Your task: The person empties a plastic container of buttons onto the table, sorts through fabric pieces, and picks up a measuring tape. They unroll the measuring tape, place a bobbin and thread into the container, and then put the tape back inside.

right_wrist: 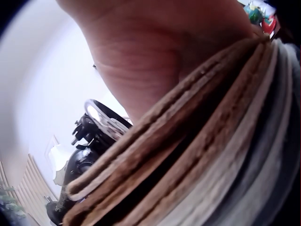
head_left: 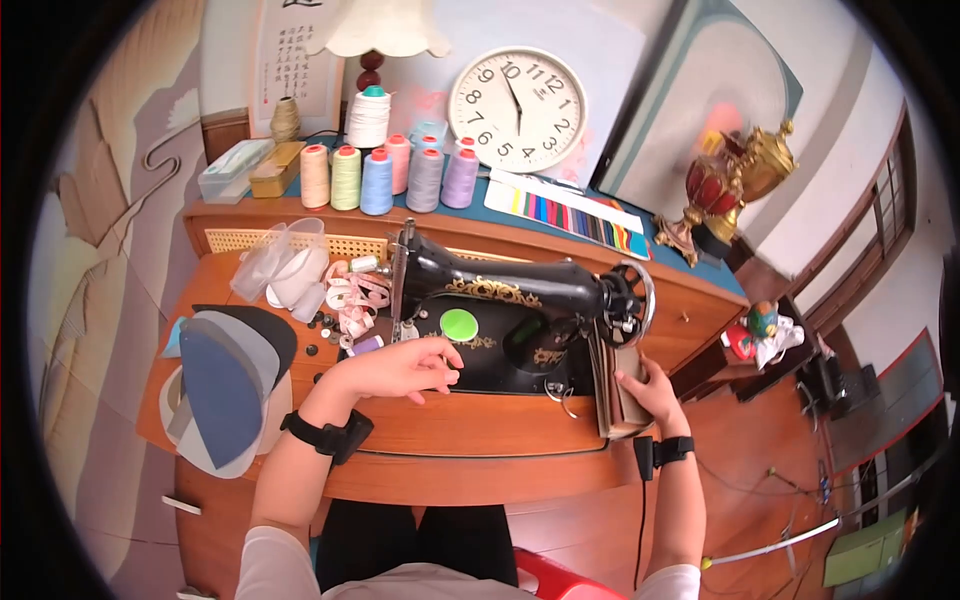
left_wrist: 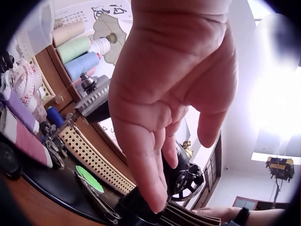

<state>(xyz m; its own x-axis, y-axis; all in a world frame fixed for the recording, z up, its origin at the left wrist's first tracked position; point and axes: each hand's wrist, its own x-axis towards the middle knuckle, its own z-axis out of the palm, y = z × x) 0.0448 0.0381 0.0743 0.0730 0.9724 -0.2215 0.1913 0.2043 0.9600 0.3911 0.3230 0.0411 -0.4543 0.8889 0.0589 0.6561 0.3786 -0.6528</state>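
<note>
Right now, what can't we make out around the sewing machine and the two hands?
- Needle area of the sewing machine: head view, too small; left wrist view, left hand blocks it.
- Right hand grip on the brown fabric stack: fingers hidden behind the stack in both views.
- Stack's lower end: right wrist view, blurred and cut off.

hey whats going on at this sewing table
A person sits at a black sewing machine on a wooden table. Their left hand rests open on the machine's bed near a green disc. Their right hand grips a stack of brown leather-like pieces at the machine's right end, below the handwheel. Grey and blue cut pieces lie to the left, thread cones on the shelf behind.
</note>
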